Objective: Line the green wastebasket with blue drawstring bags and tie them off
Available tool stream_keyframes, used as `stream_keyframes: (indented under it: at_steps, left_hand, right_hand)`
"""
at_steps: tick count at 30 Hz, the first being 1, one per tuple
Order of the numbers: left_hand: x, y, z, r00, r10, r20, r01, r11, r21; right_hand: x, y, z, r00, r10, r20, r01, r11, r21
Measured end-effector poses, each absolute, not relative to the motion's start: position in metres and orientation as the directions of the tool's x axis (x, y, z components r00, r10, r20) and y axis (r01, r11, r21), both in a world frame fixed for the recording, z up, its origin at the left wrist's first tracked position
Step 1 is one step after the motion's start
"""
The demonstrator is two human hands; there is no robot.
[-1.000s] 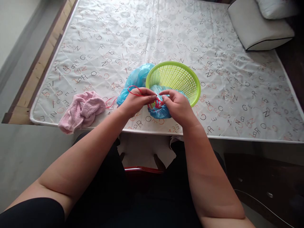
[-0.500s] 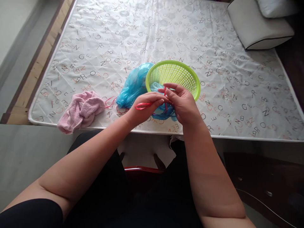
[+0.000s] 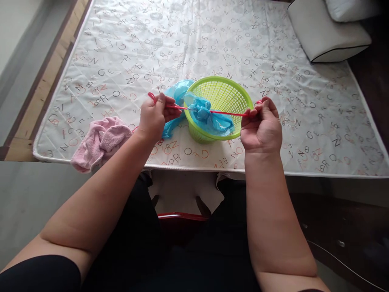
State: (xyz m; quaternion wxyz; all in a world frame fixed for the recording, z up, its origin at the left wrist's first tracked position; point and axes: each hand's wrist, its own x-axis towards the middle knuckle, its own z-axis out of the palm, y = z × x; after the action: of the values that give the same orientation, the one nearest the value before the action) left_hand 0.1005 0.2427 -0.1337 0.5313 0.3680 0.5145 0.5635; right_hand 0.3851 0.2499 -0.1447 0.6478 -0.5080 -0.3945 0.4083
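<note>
string (image 3: 225,112): stretched level, left to right, knotted round the blue bag (image 3: 209,118) over the basket (image 3: 240,91)
left hand (image 3: 154,117): fist closed on one end
right hand (image 3: 261,125): closed on the other, both about equally far from the knot

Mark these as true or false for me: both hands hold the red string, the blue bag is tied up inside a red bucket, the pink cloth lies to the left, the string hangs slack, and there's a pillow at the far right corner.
1. Both the left hand and the right hand grip the red string. True.
2. The blue bag sits in a red bucket. False: it sits in a green basket.
3. The pink cloth lies to the left of the hands. True.
4. The string hangs slack. False: it is stretched straight between the two fists, crossing the bag's gathered neck.
5. A white pillow lies at the far right corner of the mattress. True.
</note>
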Motion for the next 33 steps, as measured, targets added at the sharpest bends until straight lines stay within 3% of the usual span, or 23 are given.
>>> stream_keyframes:
  at_steps: [7, 15, 22, 30, 33]
  left_hand:
    - [0.105, 0.246, -0.141, -0.033, 0.985, -0.172, -0.289, 0.155, 0.945]
    - [0.104, 0.246, -0.134, -0.035, 0.986, -0.164, -0.319, 0.144, 0.937]
    - [0.11, 0.235, -0.13, 0.021, 0.987, -0.16, -0.179, 0.161, 0.971]
    - [0.105, 0.238, -0.13, 0.014, 0.998, -0.053, -0.078, 0.054, 0.995]
    - [0.099, 0.24, -0.139, 0.051, 0.997, -0.053, 0.086, 0.049, 0.995]
  right_hand:
    - [0.391, 0.248, -0.143, 0.327, 0.924, 0.196, -0.031, 0.218, -0.975]
    - [0.372, 0.239, -0.13, 0.202, 0.949, 0.242, 0.181, 0.206, -0.962]
    - [0.369, 0.237, -0.129, 0.194, 0.965, 0.174, 0.065, 0.165, -0.984]
    - [0.371, 0.238, -0.136, 0.203, 0.968, 0.147, -0.001, 0.15, -0.989]
    - [0.372, 0.236, -0.131, 0.203, 0.966, 0.161, -0.046, 0.174, -0.984]
